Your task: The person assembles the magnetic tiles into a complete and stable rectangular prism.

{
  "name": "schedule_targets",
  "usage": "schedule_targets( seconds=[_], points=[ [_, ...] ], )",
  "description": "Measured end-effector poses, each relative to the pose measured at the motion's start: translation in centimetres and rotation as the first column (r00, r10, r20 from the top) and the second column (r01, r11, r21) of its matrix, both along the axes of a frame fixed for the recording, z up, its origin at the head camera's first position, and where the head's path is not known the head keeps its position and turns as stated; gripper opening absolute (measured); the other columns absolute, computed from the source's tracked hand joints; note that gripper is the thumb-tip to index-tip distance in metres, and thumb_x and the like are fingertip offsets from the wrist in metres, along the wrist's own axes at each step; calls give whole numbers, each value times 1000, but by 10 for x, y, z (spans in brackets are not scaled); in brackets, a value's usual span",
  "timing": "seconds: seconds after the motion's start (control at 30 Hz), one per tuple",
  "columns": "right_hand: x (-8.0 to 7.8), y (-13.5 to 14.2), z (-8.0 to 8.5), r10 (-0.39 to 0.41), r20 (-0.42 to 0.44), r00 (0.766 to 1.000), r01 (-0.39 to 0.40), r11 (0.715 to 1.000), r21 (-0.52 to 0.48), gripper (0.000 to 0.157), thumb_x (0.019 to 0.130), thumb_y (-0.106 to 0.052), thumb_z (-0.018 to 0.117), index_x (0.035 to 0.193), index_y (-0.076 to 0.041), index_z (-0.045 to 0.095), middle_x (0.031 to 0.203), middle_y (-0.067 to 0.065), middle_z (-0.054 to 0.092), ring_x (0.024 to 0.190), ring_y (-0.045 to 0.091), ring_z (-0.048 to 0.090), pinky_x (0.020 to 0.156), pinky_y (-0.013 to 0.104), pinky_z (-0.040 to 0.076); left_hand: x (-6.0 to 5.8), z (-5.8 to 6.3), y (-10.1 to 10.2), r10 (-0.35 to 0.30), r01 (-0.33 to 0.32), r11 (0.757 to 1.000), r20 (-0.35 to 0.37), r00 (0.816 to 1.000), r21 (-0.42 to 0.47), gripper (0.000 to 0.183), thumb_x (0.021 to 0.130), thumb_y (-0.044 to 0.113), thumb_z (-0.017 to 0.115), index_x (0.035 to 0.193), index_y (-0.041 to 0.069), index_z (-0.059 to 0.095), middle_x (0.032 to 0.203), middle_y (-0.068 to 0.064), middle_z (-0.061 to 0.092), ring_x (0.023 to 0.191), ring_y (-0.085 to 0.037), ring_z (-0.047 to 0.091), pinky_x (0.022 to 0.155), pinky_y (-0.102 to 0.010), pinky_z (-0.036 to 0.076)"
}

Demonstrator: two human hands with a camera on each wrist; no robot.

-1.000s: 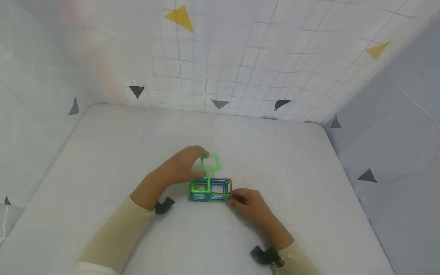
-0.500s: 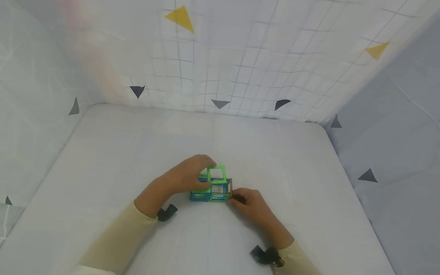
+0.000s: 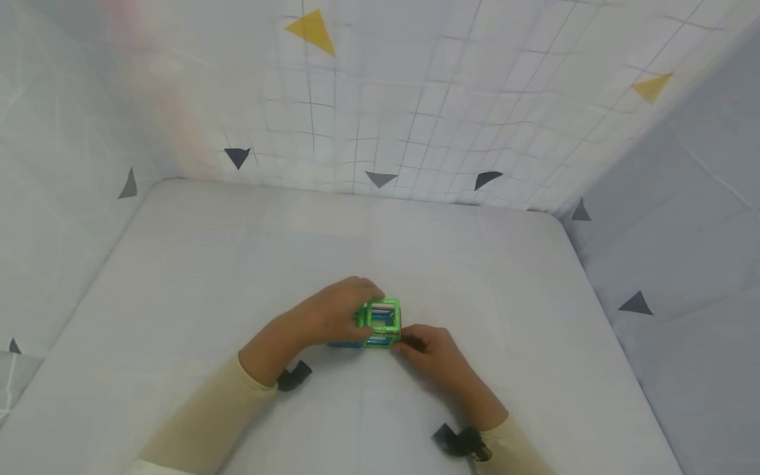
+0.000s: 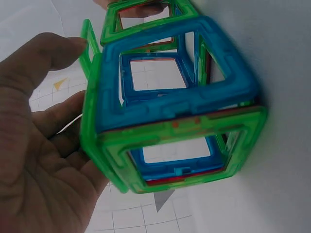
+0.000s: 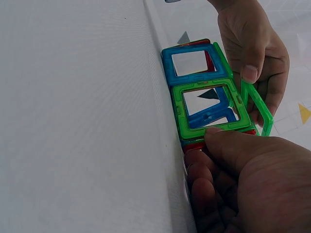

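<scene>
A structure of two joined cubes, built from green, blue and red magnetic tiles [image 4: 177,109], rests on the white table. My left hand [image 3: 332,311] reaches over its left cube and holds a loose green square tile [image 5: 261,106] by its edges, thumb on the near side and fingers on the far side. In the right wrist view that tile is tilted, one edge close to the top of the right cube. My right hand [image 3: 436,357] pinches the structure's right end, with the thumb [image 5: 221,138] on the green front tile. The left cube is mostly hidden under my left hand in the head view.
The table [image 3: 475,277] is bounded by a gridded white backdrop [image 3: 392,99] behind and a grey side panel [image 3: 689,198] on the right. Dark wrist mounts [image 3: 457,441] sit at both cuffs.
My left hand has moved right and toward me, carrying the green tile from behind the structure to over the right cube's top. The right hand stays at the right end.
</scene>
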State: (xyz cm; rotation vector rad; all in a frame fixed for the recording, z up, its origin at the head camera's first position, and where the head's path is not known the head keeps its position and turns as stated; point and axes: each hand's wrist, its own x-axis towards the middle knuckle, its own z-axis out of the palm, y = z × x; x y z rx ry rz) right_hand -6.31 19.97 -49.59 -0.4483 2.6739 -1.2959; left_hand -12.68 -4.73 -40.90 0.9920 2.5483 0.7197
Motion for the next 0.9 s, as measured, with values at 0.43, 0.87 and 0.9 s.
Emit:
schedule_targets(
  seconds=[0.43, 0.87, 0.9],
  points=[
    [0, 0, 2, 0, 9, 1000, 0, 1000, 21, 19, 90, -27, 75, 109, -22, 74, 99, -13, 73, 88, 4, 66, 80, 25, 57, 7, -3, 2, -34, 34, 999, -33, 999, -23, 55, 84, 29, 78, 133, 13, 59, 131, 1, 60, 117, -13, 52, 103, -31, 48],
    [1, -1, 2, -14, 8, 1000, 14, 1000, 28, 19, 89, -24, 75, 109, -21, 74, 100, -13, 73, 89, 4, 66, 81, 25, 57, 11, -4, 0, -23, 22, 1000, -60, 998, -9, 56, 84, 28, 78, 134, 12, 59, 131, 1, 59, 118, -13, 52, 103, -31, 48],
    [1, -2, 3, -15, 9, 1000, 14, 1000, 25, 20, 89, -24, 75, 109, -21, 74, 100, -12, 73, 89, 5, 66, 81, 25, 57, 11, -4, 0, -21, 21, 1000, -62, 998, -7, 56, 84, 28, 78, 134, 12, 58, 131, 1, 59, 117, -12, 52, 103, -31, 48]
  ],
)
